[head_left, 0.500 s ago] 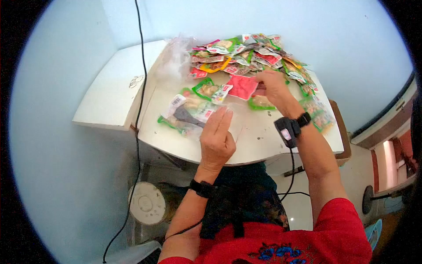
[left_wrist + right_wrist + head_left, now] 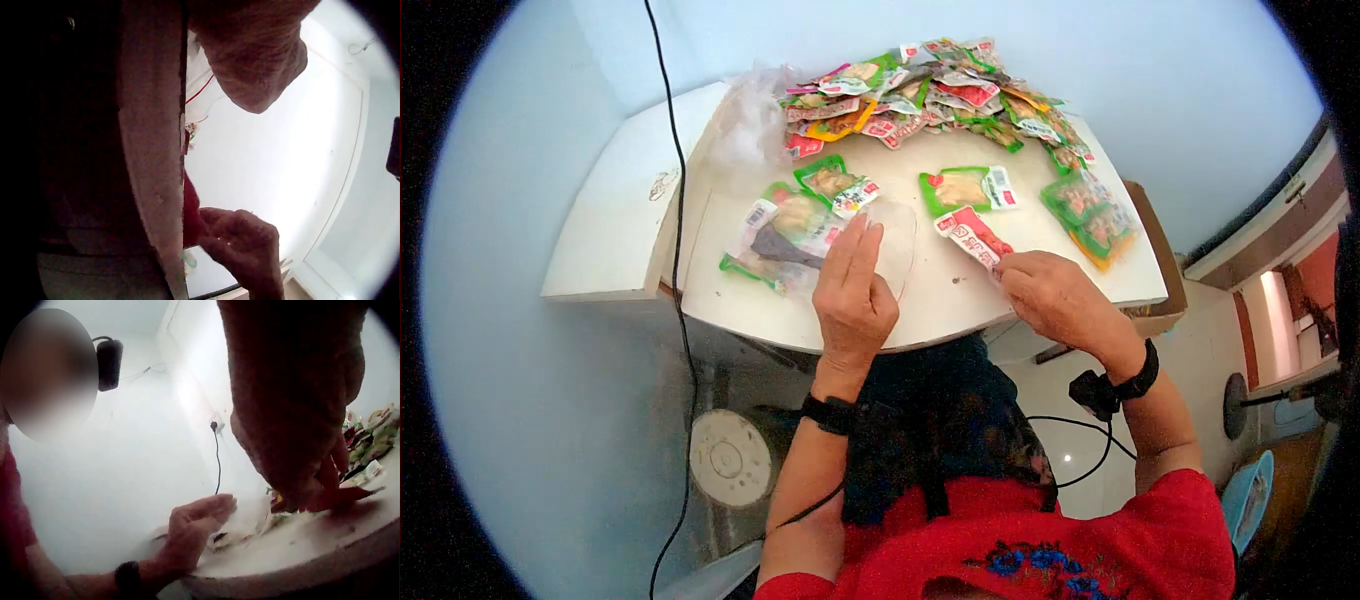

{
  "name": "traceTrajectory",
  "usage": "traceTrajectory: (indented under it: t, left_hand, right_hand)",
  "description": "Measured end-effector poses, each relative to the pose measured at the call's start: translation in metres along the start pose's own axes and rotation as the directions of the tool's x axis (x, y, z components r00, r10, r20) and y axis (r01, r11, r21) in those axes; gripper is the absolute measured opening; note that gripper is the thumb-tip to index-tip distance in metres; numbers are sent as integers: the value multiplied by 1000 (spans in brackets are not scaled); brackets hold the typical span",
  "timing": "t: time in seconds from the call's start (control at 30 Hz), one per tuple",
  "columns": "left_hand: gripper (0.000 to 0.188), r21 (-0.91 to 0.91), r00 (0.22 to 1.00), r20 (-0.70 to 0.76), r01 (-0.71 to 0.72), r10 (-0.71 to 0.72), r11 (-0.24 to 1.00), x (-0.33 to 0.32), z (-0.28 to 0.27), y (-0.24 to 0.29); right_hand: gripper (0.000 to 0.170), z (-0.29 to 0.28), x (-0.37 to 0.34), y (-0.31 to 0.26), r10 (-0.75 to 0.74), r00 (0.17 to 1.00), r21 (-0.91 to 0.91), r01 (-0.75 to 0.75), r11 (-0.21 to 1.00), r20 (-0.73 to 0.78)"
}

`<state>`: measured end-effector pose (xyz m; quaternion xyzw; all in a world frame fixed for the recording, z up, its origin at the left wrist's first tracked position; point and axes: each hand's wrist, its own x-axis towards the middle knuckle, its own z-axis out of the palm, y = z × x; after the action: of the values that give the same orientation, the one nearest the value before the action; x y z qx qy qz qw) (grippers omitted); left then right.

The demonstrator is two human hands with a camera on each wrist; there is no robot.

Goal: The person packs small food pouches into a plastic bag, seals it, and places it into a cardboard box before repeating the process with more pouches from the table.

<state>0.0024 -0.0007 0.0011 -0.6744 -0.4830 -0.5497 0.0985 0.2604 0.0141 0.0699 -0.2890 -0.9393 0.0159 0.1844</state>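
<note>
Packet (image 2: 972,238), red, one end in right grip (image 2: 1060,296)

We see 1 white table (image 2: 945,305) — on it lie a packet heap (image 2: 900,108), a crumpled clear bag (image 2: 748,125) and loose packets (image 2: 960,188).

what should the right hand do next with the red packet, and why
Probably move the red packet left toward the clear bag: the right hand already grips it, and the left hand is at the bag.
</note>
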Motion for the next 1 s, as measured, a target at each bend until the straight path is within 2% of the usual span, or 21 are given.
traceTrajectory:
  t: [0.07, 0.1, 0.13, 0.2, 0.23, 0.33, 0.43, 0.57, 0.63, 0.7, 0.77, 0.87, 0.9, 1.0]
  left_hand:
    - [54, 10, 1000, 12, -16, 16, 1000, -1, 0, 1]
    - [54, 18, 1000, 19, -24, 23, 1000, -1, 0, 2]
    - [54, 27, 999, 24, -33, 33, 999, -1, 0, 2]
    - [54, 38, 998, 37, -44, 43, 998, -1, -1, 4]
    - [54, 39, 998, 37, -48, 46, 998, -1, -1, 4]
    - [55, 34, 996, 47, -75, 74, 997, -1, 0, 3]
    - [55, 15, 996, 56, -64, 63, 998, -1, -1, 4]
    - [56, 11, 995, 74, -65, 64, 998, -1, -1, 6]
    - [56, 9, 995, 80, -68, 67, 998, -1, -1, 5]
    - [54, 4, 993, 94, -75, 74, 997, -2, -1, 6]
    - [50, -6, 990, 108, -89, 89, 996, -2, -1, 4]
    - [49, -9, 987, 131, -96, 96, 995, 0, -2, 6]
    - [48, -10, 986, 131, -102, 102, 995, 0, -2, 6]
    - [46, -16, 983, 140, -116, 117, 993, 0, -2, 7]
  right_hand:
    - [20, -4, -5, -1, -76, 997, 79, 76, 994, -11]
    - [20, 3, -10, 1, 23, 996, 146, -11, 989, -83]
    - [22, 5, -12, 3, 178, 979, 160, -161, 974, -95]
    - [26, 5, -10, 3, 471, 875, 190, -447, 874, -112]
    - [32, 15, -12, 7, 422, 868, 100, -410, 906, -263]
    - [38, 34, -14, 14, 491, 850, -114, -516, 849, -189]
    - [40, 38, -13, 20, 523, 831, 23, -529, 848, -187]
    - [37, 37, -13, 25, 655, 747, 296, -604, 740, -113]
    - [32, 36, -14, 26, 710, 696, 448, -605, 658, -103]
    - [25, 30, -14, 12, 777, 630, 714, -533, 454, -24]
    - [15, 25, -13, 0, 800, 595, 880, -420, 223, 82]
    - [15, 18, -12, -18, 772, 610, 929, -364, 72, 180]
    - [18, 21, -11, -20, 746, 644, 954, -298, 37, 172]
    - [20, 30, -9, -24, 692, 688, 966, -251, -55, 218]
